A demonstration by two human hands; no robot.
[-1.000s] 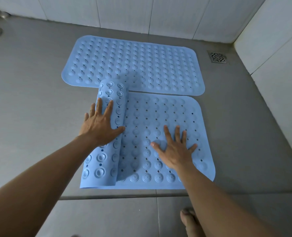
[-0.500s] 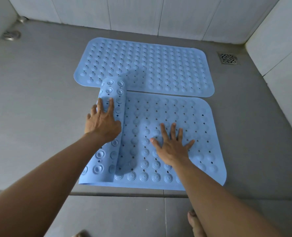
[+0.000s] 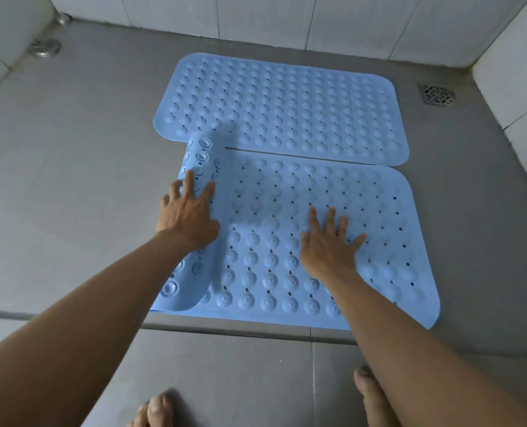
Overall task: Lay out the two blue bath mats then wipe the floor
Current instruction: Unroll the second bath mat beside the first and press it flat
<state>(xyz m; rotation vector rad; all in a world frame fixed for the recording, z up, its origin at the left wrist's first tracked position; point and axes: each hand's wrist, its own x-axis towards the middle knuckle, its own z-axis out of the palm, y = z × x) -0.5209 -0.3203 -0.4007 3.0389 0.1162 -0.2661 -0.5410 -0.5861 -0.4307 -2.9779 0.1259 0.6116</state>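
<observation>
Two blue bath mats lie on the grey tiled floor (image 3: 71, 186). The far mat (image 3: 287, 109) is spread flat near the back wall. The near mat (image 3: 333, 192) is mostly flat, but its left end (image 3: 200, 155) still curls up in a roll that shows the suction cups of its underside. My left hand (image 3: 188, 211) presses on that roll, fingers spread. My right hand (image 3: 327, 241) lies flat on the middle of the near mat, fingers apart. Neither hand grips anything.
White tiled walls close the floor at the back and right. A square floor drain (image 3: 437, 94) sits at the back right, a round metal drain (image 3: 44, 47) at the back left. My bare feet (image 3: 154, 411) stand on the tile step in front of the near mat.
The curled left end has been pushed further left, so more of the near mat lies flat. My left hand moved with the roll; my right hand stayed pressed on the mat.
</observation>
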